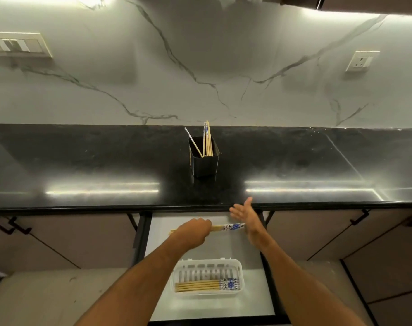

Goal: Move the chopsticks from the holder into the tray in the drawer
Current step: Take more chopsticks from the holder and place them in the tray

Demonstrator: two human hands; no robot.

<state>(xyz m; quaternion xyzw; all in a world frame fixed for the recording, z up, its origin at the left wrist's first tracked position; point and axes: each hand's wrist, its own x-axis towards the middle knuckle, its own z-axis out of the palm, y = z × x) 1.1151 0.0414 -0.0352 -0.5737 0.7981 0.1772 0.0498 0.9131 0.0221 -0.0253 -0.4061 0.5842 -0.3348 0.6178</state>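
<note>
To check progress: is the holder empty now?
No, several chopsticks still stand in the holder on the counter.

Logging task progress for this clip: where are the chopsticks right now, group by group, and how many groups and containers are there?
Chopstick groups: 3, in the holder, in the left hand, in the tray
Containers: 2, holder and tray
Hands: 2, the right hand open
Total: 7

Head cam, wide-angle, looks fwd & down over counter (82,161) into open drawer (247,290)
</note>
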